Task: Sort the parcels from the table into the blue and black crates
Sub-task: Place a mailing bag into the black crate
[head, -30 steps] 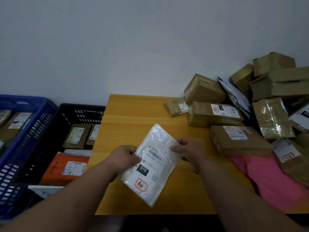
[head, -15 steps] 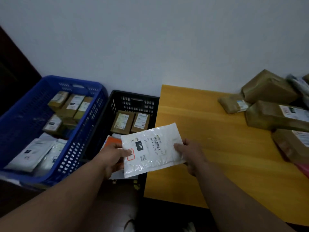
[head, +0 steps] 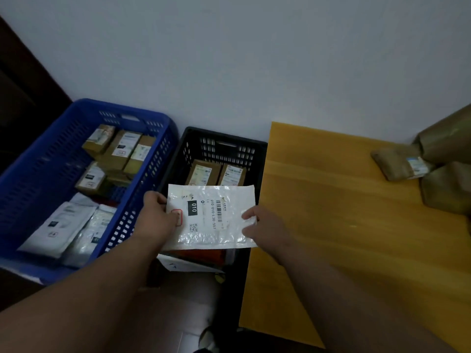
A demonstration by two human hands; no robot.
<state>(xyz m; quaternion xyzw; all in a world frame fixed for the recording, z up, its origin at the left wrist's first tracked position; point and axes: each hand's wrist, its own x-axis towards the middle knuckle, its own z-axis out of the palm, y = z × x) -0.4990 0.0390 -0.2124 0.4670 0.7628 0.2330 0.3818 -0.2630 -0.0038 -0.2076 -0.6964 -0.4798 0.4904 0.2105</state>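
1. Compared with a second ago, the white plastic mailer [head: 211, 216] is no longer hanging over the wooden table [head: 356, 238]; it is now hovering above the black crate [head: 221, 146], turned so its long side is running left to right, and the view is now taking in both crates while most of the parcel pile is sitting out of frame.
2. The left hand [head: 159, 217] is pinching the mailer's left edge, thumb lying on top over a red-outlined stamp and the other fingers curling underneath.
3. The right hand [head: 265, 229] is pinching the right edge, thumb pressing on the upper face, the remaining fingers hiding below the plastic.
4. The label is showing "010" in white on a dark block, a barcode, the code "010-010-L30-551" and a small QR square; smaller print is staying too blurred to read.
5. Brown boxes [head: 216, 173] are lying in the black crate beneath the mailer, and the blue crate [head: 48, 159] just beside it is holding brown boxes and white bags [head: 63, 225].
6. More brown parcels [head: 397, 163] are sitting at the table's far right.
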